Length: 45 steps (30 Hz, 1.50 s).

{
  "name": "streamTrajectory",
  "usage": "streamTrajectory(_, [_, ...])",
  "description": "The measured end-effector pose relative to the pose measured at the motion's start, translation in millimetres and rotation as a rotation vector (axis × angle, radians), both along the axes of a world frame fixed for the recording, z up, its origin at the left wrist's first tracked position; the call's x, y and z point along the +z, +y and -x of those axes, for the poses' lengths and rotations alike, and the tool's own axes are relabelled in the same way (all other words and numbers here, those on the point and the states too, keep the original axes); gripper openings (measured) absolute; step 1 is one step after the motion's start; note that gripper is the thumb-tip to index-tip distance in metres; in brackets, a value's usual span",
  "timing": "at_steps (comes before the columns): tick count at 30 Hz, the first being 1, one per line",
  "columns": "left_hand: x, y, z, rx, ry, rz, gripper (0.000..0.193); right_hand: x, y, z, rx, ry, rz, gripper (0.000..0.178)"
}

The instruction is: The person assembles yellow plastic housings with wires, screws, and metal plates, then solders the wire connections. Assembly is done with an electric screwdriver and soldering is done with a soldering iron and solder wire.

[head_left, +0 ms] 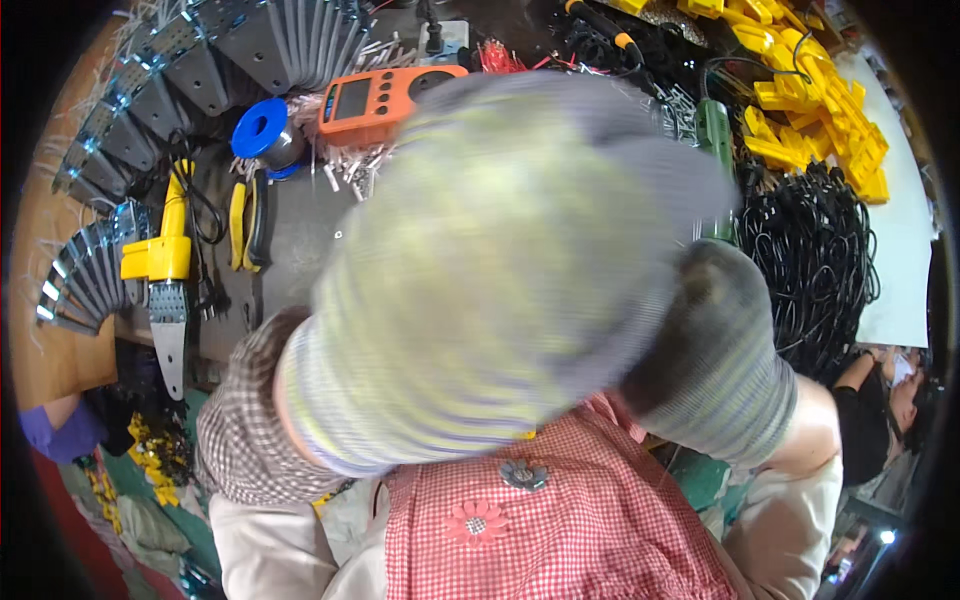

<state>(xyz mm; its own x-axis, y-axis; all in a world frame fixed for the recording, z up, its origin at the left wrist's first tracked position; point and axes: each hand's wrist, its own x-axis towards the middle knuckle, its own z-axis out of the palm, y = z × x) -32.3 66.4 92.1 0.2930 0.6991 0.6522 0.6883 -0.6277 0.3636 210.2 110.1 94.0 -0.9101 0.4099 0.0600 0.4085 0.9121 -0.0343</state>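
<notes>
My left hand, in a pale glove with yellow-green and purple stripes, is raised close to the camera and blurred by motion. It covers the middle of the bench, and I cannot make out its fingers or anything in them. Behind it on the right is my right hand in a darker, soiled grey glove, its fingers hidden. An orange multimeter lies just beyond the left hand. Near the right hand are a green-bodied tool and a heap of coiled black cables.
At the left lie yellow-black pliers, a blue solder spool and a yellow-handled piece with a metal blade. Rows of grey metal blades line the far left. Yellow plastic parts pile up far right. Another person's hand shows at right.
</notes>
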Motion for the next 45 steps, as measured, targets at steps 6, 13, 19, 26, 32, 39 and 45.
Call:
streamTrajectory(6, [9, 9, -31, -0.187, 0.014, 0.201, 0.033, 3, -51, 129, 0.006, -0.031, 0.0, 0.01])
streamTrajectory(13, [19, 16, -49, -0.47, 0.043, 0.513, 0.028, 2, -50, 197, -0.049, -0.057, 0.079, 0.01])
streamTrajectory(19, [0, 17, -46, -0.558, -0.32, 0.345, 0.032, 32, -6, 109, -0.076, -0.045, 0.115, 0.011])
streamTrajectory(26, [-61, -66, 42, -0.043, -0.101, 0.469, 0.081, 16, 31, -9, -0.32, 0.31, -0.061, 0.005])
streamTrajectory(32, [-93, -69, 18, 0.094, 0.146, 0.534, 0.088, -126, 122, 33, -0.295, 0.332, -0.37, 0.025])
streamTrajectory(39, [-97, -88, 33, 0.419, 0.094, 0.568, 0.09, -59, 81, -34, -0.168, 0.319, 0.134, 0.027])
streamTrajectory(45, [-77, -55, 7, 0.184, 0.033, 0.404, 0.083, -76, 63, -95, -0.17, 0.188, 0.073, 0.035])
